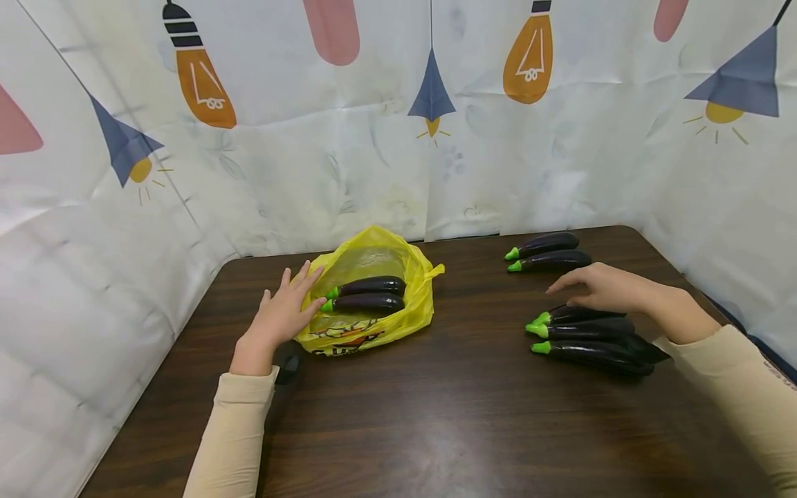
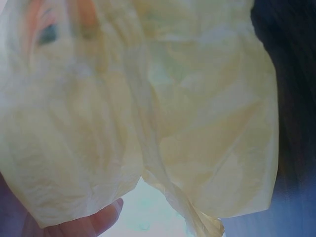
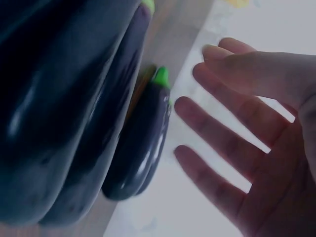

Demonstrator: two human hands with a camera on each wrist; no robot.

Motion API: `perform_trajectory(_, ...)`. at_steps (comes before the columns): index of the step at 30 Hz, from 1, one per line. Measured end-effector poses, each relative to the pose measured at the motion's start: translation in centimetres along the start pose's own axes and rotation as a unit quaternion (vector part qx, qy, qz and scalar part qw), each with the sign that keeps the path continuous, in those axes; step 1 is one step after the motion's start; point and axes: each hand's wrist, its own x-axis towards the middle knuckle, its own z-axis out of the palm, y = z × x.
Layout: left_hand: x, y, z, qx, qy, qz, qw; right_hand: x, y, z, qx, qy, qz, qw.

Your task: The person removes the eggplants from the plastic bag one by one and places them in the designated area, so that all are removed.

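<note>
A yellow plastic bag lies with its mouth toward me, and two eggplants rest inside it. My left hand is at the bag's left rim, fingers spread and thumb reaching over the opening. Bag film fills most of the left wrist view; a fingertip shows below its edge. On the right, my right hand hovers over a group of dark eggplants with green stems, holding nothing. Its fingers are extended beside the eggplants in the right wrist view.
Two more eggplants lie near the far right edge of the dark wooden table. A printed white cloth hangs behind the table and along both sides. A small dark object sits by my left wrist.
</note>
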Motion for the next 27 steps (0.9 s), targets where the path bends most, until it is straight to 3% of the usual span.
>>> perform_trajectory(5,0.1,-0.1,0.0,0.0,-0.003,-0.002,1.0,-1.1,1.4,0.0,-0.014,-0.02,0.026,0.9994)
perform_trajectory(14,0.1,-0.2,0.1,-0.001,-0.004,-0.004,1.0,-1.6,2.9,0.0,0.017,-0.058,0.066,0.996)
perform_trajectory(27,0.0,0.0,0.0,0.004,-0.001,-0.004,1.0,-1.6,4.1,0.5,0.005,-0.047,0.058,0.9972)
